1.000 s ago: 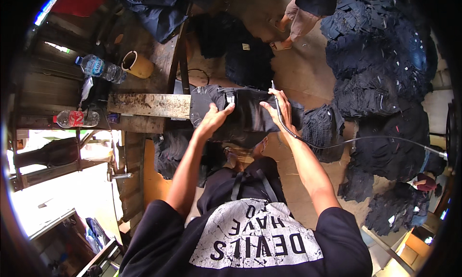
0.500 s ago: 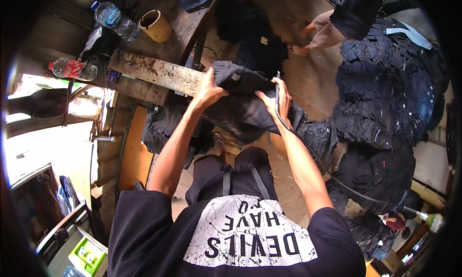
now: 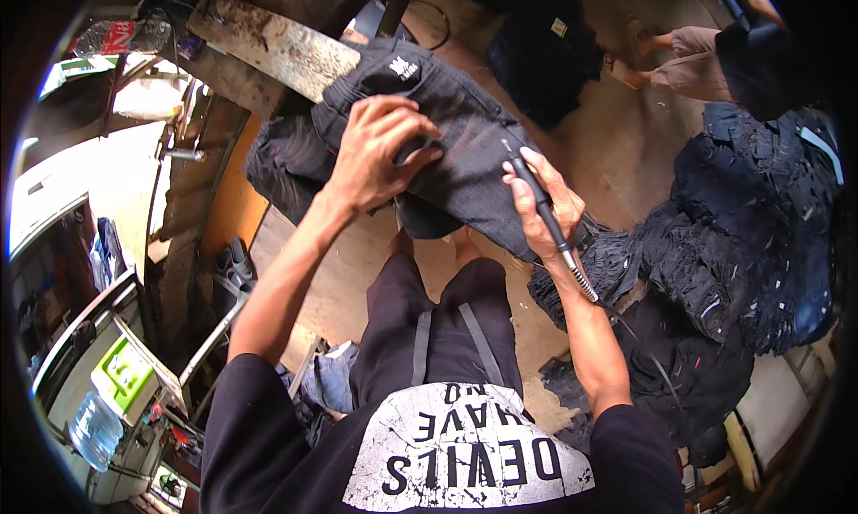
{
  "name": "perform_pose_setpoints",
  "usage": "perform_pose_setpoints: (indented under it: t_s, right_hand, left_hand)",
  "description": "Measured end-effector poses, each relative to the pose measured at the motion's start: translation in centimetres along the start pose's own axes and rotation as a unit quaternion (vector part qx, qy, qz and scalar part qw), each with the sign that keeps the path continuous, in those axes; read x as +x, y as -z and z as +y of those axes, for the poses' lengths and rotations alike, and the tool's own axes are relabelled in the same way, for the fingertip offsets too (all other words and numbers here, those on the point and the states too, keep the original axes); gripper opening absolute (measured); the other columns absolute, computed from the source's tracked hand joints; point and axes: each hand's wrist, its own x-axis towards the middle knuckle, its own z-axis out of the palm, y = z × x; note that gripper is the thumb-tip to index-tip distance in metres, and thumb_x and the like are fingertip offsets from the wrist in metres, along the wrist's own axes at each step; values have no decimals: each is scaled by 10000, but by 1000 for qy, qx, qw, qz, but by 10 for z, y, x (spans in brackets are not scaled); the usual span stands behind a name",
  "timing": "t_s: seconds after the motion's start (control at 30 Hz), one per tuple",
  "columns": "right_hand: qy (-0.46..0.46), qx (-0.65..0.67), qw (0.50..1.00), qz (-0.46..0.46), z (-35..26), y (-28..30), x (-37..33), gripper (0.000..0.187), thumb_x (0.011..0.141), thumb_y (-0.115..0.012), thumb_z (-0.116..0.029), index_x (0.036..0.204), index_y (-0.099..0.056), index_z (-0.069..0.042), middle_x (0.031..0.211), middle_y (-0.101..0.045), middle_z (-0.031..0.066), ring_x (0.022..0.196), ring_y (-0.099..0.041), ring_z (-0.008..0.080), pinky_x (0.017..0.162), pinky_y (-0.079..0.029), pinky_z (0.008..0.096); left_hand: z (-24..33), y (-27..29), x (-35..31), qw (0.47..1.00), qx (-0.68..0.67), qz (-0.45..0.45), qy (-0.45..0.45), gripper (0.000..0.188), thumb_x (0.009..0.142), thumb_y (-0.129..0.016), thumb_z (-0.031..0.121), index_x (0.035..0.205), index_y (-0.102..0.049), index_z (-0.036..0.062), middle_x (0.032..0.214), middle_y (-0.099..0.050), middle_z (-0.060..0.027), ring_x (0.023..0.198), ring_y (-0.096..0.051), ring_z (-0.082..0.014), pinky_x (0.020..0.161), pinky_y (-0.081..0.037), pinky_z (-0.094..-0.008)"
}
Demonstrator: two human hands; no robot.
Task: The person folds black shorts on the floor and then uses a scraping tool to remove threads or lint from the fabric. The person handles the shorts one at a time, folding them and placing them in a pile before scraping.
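Black denim trousers [image 3: 465, 112], with a small white emblem near the top, lie draped over the end of a worn wooden board [image 3: 277, 45]. My left hand [image 3: 380, 152] is over the denim, its fingers bent and the thumb spread away from them, with nothing visible in the grip. Whether its fingertips touch the cloth I cannot tell. In my right hand [image 3: 550, 201] is a black pen-shaped tool [image 3: 534, 192] with a thin metal tip and a spring sleeve at its cord. The tip points at the right side of the denim, close above it.
Piles of dark garments [image 3: 688, 237] cover the floor to the right, and another dark heap [image 3: 545, 58] lies ahead. The tool's cord [image 3: 652, 358] runs down past my right forearm. A person's legs [image 3: 679, 63] show at far right. A plastic bottle [image 3: 121, 38] lies at upper left.
My left hand has let go of the denim's top edge and moved nearer over the cloth. My right hand has turned the tool to point forward. The denim now lies flatter on the board.
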Motion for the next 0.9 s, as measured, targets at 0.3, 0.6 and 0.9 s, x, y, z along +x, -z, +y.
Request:
perform_pose_setpoints:
  t_s: [0.3, 0.6, 0.9]
  right_hand:
    - [149, -40, 985, -72, 33, -19, 31, 261, 805, -850, 7, 1056, -800, 55, 1053, -829, 185, 1050, -823, 333, 1047, -639, 448]
    - [124, -45, 983, -130, 39, -31, 38, 304, 789, -873, 0, 1091, -838, 25, 1081, -840, 147, 1142, -804, 300, 1106, -610, 457]
    - [118, -47, 982, -139, 39, -31, 38, 348, 767, -868, 22, 1113, -836, 34, 1090, -837, 167, 1141, -803, 325, 1104, -607, 476]
  left_hand:
    - [-19, -3, 60, 979, 77, -167, -92, 916, 640, -861, 760, 1472, -695, 416, 1803, -308, -43, 1705, -127, -351, 1350, -8, -707]
    - [-37, 2, 67, 972, 8, -211, -107, 970, 741, -858, 755, 1588, -603, 356, 1813, -212, -199, 1691, -147, -422, 1320, -95, -726]
    - [-42, -2, 68, 972, -15, -206, -110, 974, 744, -855, 764, 1589, -603, 351, 1797, -247, -214, 1677, -191, -431, 1328, -100, -706]
